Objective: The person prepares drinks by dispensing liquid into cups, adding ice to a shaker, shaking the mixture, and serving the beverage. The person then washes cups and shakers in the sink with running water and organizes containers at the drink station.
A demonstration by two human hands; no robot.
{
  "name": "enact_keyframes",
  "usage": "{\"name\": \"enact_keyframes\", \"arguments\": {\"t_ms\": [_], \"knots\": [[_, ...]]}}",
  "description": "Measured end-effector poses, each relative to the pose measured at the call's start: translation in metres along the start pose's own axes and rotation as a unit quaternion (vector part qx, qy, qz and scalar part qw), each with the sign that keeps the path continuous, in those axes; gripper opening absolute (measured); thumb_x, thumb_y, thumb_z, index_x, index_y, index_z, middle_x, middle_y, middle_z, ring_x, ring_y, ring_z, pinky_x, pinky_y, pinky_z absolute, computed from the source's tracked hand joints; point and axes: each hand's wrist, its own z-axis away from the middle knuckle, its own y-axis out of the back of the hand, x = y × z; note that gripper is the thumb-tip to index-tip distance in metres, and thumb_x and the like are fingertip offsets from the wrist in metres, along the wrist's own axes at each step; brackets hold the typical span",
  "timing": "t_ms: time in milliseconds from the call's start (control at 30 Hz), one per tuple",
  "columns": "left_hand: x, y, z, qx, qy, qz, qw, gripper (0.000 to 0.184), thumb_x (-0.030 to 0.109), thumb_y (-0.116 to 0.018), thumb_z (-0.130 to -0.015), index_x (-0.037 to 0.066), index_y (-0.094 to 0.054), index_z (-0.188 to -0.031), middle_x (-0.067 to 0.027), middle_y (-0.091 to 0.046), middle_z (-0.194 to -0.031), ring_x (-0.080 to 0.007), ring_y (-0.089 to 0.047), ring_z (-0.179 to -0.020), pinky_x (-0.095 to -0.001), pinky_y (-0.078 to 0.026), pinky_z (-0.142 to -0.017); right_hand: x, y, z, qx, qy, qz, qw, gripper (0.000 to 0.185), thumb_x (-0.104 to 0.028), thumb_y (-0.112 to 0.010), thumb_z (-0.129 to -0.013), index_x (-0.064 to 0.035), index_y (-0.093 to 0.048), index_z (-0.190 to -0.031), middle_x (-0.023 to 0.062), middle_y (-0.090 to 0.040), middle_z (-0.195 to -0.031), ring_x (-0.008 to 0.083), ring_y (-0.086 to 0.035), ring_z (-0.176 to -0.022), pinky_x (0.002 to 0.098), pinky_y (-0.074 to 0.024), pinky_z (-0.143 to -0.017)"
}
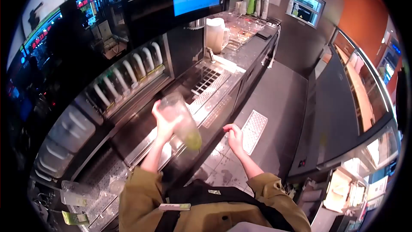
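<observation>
My left hand (164, 125) is wrapped round a large clear cup (179, 112), tilted over the front edge of the steel counter (214, 90). Motion blurs the cup, and something green (193, 141) shows at its lower right end. Off to the right, over the floor, my right hand (234, 137) is apart from the cup. Its fingers are curled in, and nothing shows between them.
White-handled containers (128, 73) line the back of the counter. A white pitcher (216, 34) stands farther along, before topping trays (246, 30) and stacked cups (251, 2). Clear vessels (75, 193) sit at lower left. A metal plate (254, 131) lies on the wet-looking floor.
</observation>
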Motion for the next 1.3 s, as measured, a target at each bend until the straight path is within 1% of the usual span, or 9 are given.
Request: {"name": "enact_keyframes", "arguments": {"t_ms": [200,267,400,533,733,867,1000,1167,1300], "knots": [[-0.065,-0.096,-0.247,-0.018,-0.004,-0.132,0.991,0.100,0.009,-0.079,-0.057,0.008,-0.011,-0.131,-0.0149,-0.047,-0.102,-0.0206,-0.054,-0.080,-0.0334,-0.049,-0.073,0.038,0.001,-0.182,-0.125,0.033,-0.095,0.987,0.026,-0.004,-0.046,-0.082,0.0014,-0.051,-0.107,0.0091,-0.059,-0.091,0.0128,-0.057,-0.075,0.0250,-0.0461,-0.069],[-0.081,-0.117,-0.307,-0.075,0.054,-0.073,0.993,0.106,0.006,-0.077,-0.059,0.014,-0.002,-0.133,-0.0150,-0.045,-0.112,-0.0200,-0.054,-0.091,-0.0349,-0.047,-0.078,0.038,0.009,-0.254,-0.121,0.099,-0.078,0.985,0.025,-0.005,-0.048,-0.081,0.0012,-0.052,-0.106,0.0095,-0.059,-0.091,0.0137,-0.056,-0.078,0.0260,-0.0454,-0.072],[-0.133,-0.130,-0.410,-0.061,-0.105,-0.019,0.992,0.108,-0.003,-0.074,-0.059,0.015,0.003,-0.133,-0.0128,-0.036,-0.125,-0.0225,-0.041,-0.112,-0.0381,-0.039,-0.091,0.026,0.031,-0.391,-0.076,0.171,-0.133,0.973,0.019,-0.003,-0.051,-0.080,0.0010,-0.055,-0.098,0.0118,-0.058,-0.093,0.0172,-0.058,-0.080,0.0264,-0.0463,-0.070],[-0.122,-0.142,-0.438,0.032,-0.140,-0.094,0.985,0.108,0.004,-0.078,-0.055,0.002,0.001,-0.129,-0.0153,-0.031,-0.126,-0.0236,-0.033,-0.117,-0.0351,-0.030,-0.097,-0.007,0.048,-0.487,-0.005,0.270,-0.120,0.956,0.021,0.000,-0.052,-0.074,0.0014,-0.054,-0.095,0.0124,-0.058,-0.095,0.0225,-0.057,-0.085,0.0292,-0.0452,-0.074],[-0.111,-0.164,-0.435,0.051,-0.202,-0.209,0.955,0.102,0.007,-0.078,-0.056,0.004,-0.006,-0.129,-0.0136,-0.032,-0.126,-0.0235,-0.030,-0.120,-0.0358,-0.027,-0.099,-0.053,0.018,-0.588,0.103,0.523,-0.155,0.832,0.031,-0.005,-0.056,-0.067,-0.0014,-0.050,-0.097,0.0135,-0.055,-0.108,0.0283,-0.046,-0.107,0.0388,-0.0363,-0.089],[-0.110,-0.167,-0.427,0.086,-0.177,-0.218,0.956,0.095,0.006,-0.076,-0.059,0.005,-0.012,-0.128,-0.0120,-0.034,-0.125,-0.0233,-0.033,-0.118,-0.0361,-0.029,-0.099,-0.068,-0.002,-0.614,0.140,0.549,-0.135,0.813,0.023,-0.012,-0.059,-0.065,-0.0047,-0.044,-0.081,0.0109,-0.055,-0.108,0.0321,-0.040,-0.114,0.0438,-0.0292,-0.094],[-0.109,-0.173,-0.430,0.109,-0.161,-0.185,0.963,0.091,0.005,-0.075,-0.060,0.005,-0.014,-0.128,-0.0105,-0.036,-0.124,-0.0223,-0.037,-0.115,-0.0355,-0.034,-0.096,-0.066,0.009,-0.614,0.107,0.552,-0.142,0.814,0.021,-0.016,-0.059,-0.069,-0.0056,-0.043,-0.078,0.0107,-0.055,-0.109,0.0335,-0.038,-0.116,0.0497,-0.0189,-0.099],[-0.127,-0.155,-0.429,0.101,-0.093,-0.172,0.975,0.086,-0.001,-0.073,-0.061,0.006,-0.020,-0.128,-0.0073,-0.037,-0.124,-0.0190,-0.040,-0.113,-0.0336,-0.047,-0.083,0.081,0.011,-0.538,-0.035,0.427,-0.359,0.829,0.022,-0.010,-0.058,-0.071,-0.0038,-0.044,-0.086,0.0170,-0.053,-0.110,0.0344,-0.041,-0.113,0.0474,-0.0314,-0.092],[-0.126,-0.151,-0.424,0.095,-0.070,-0.207,0.971,0.075,0.001,-0.075,-0.061,0.002,-0.033,-0.123,-0.0089,-0.047,-0.116,-0.0185,-0.047,-0.104,-0.0325,-0.042,-0.089,0.238,-0.027,-0.424,-0.281,0.217,-0.101,0.929,0.039,-0.014,-0.060,-0.073,0.0029,-0.044,-0.105,0.0233,-0.041,-0.122,0.0380,-0.039,-0.111,0.0453,-0.0314,-0.093]]}}
